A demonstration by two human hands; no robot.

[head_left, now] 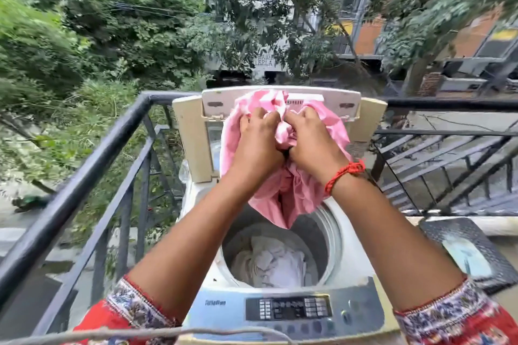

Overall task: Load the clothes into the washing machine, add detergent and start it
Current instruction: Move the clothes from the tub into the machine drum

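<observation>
A top-loading washing machine (350, 269) stands on a balcony with its lid (280, 103) raised upright at the back. White clothes (276, 263) lie at the bottom of the drum. Above the drum opening hangs a bunched pink cloth (297, 193). My left hand (256, 143) and my right hand (311, 140) both grip it side by side, fingers closed into the fabric. The control panel (288, 308) sits at the machine's near edge, below my forearms.
A black metal railing (92, 157) runs along the left and behind the machine. A dark patterned surface (448, 232) with a pale object on it lies to the right. A thin cord (140, 332) crosses the bottom. Trees and buildings lie beyond.
</observation>
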